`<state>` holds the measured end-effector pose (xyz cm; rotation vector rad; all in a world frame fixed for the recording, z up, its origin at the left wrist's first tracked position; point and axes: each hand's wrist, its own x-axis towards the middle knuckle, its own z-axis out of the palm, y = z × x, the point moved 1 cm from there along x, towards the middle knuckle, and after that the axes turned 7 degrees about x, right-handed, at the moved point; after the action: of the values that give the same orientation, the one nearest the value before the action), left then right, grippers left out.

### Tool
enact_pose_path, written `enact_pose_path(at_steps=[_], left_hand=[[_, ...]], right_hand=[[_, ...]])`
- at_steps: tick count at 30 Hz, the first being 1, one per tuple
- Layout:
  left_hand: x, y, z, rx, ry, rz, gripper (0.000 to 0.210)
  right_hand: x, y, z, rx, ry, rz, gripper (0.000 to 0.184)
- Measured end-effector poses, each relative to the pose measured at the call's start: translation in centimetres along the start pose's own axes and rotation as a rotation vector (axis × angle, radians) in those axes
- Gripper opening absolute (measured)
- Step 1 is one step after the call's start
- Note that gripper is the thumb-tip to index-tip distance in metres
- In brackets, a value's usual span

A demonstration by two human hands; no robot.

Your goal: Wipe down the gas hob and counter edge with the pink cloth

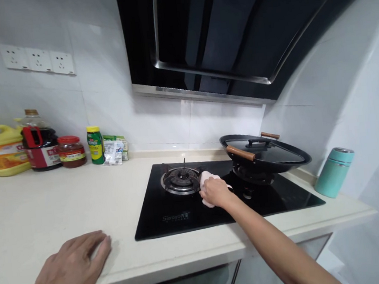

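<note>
My right hand (216, 191) is closed around a pale pink cloth (206, 176), pressed to the black glass gas stove (178, 212) just right of the left burner (181, 178). Part of the cloth is hidden under my fingers. My left hand (70, 267) rests on the cream countertop (126, 250) at the front left, fingers loosely bent with the thumb apart, holding nothing. On the right burner sits a large black wok (279, 167) with wooden handles, covered by a lid (260, 145).
A mint-green flask (335, 172) stands right of the stove. Along the back left are a yellow oil jug (4, 153), a dark sauce bottle (40, 143), a red-lidded jar (71, 152), a green bottle (95, 145) and seasoning packets (114, 151). A black range hood (206, 33) hangs overhead.
</note>
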<state>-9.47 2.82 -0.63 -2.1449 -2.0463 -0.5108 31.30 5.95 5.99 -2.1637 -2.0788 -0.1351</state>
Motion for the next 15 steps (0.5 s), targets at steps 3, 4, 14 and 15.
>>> enact_pose_path(at_steps=[3, 4, 14, 15], left_hand=[[0.1, -0.3, 0.4, -0.027, 0.031, 0.023, 0.054], [0.2, -0.4, 0.4, -0.036, 0.032, 0.022, 0.054], [0.9, -0.5, -0.5, 0.025, -0.059, -0.040, 0.063], [1.1, -0.9, 0.0, 0.033, -0.045, -0.031, 0.061]], right_hand=[[-3.0, -1.2, 0.1, 0.004, 0.046, -0.062, 0.043], [-3.9, -1.5, 0.2, 0.018, 0.066, -0.084, 0.043], [-8.3, -1.0, 2.1, 0.352, 0.149, -0.168, 0.042], [-8.6, -0.4, 1.9, 0.360, 0.126, -0.179, 0.050]])
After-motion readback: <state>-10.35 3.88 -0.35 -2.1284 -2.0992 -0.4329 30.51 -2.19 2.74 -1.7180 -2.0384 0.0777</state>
